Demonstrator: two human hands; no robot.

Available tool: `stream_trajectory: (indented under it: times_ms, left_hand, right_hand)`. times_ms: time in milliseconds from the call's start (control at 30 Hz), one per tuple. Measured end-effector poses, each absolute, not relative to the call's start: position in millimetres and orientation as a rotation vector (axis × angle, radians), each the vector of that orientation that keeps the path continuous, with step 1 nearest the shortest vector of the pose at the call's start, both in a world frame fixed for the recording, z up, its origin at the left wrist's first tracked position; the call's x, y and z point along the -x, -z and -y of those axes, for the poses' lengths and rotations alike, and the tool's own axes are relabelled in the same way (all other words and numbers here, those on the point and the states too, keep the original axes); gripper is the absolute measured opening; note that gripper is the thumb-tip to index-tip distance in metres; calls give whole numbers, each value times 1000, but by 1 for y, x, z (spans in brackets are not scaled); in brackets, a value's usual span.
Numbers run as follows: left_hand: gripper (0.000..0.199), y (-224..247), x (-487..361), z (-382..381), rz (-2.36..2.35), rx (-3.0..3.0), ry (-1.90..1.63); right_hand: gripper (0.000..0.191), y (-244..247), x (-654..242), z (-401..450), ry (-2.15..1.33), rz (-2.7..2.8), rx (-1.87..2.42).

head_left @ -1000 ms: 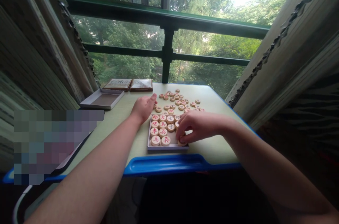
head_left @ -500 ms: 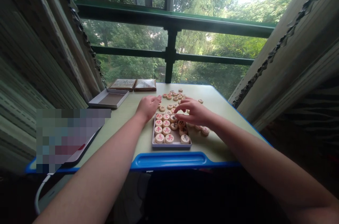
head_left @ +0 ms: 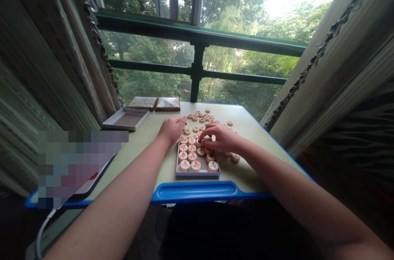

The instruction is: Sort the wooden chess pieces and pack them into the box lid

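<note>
A shallow box (head_left: 198, 174) near the table's front edge holds round wooden pieces with red characters (head_left: 192, 156) on its left side and black ones (head_left: 212, 165) on its right. Over the box's back right part, my right hand (head_left: 218, 136) has its fingers bent down, with the fingertips at a piece there; the grip is partly hidden. My left hand (head_left: 172, 129) rests beside the box's back left corner, fingers curled together near loose pieces; what they hold, if anything, is hidden. More loose pieces (head_left: 202, 120) lie scattered behind the box.
A shallow lid (head_left: 126, 119) sits at the table's left, with two flat boxes (head_left: 168, 104) behind it. A blurred flat object (head_left: 83, 169) lies at the front left. A blue tray groove (head_left: 197, 191) runs along the front edge.
My right hand has moved slightly left and down onto the box's back pieces, its fingers closing in. My left hand stays about where it was. The view has shifted slightly.
</note>
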State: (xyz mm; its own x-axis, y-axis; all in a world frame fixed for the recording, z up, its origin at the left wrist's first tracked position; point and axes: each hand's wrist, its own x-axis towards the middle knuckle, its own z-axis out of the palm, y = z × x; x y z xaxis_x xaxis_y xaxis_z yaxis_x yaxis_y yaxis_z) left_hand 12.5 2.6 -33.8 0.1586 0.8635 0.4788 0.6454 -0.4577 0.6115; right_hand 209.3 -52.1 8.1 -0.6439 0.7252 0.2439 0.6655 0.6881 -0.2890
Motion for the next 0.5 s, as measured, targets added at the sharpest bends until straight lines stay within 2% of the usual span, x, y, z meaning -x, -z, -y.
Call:
stream_trajectory:
  times_ms: [300,500]
  left_hand:
    - [46,35,-12,-4,-1490,-2154,-1162]
    - [27,40,-12,-7,-1526,-2146,-1107]
  right_hand:
    - [16,-15,-212,51,-234,2498,1119]
    - [19,-11,-228,34,13,2307,1413]
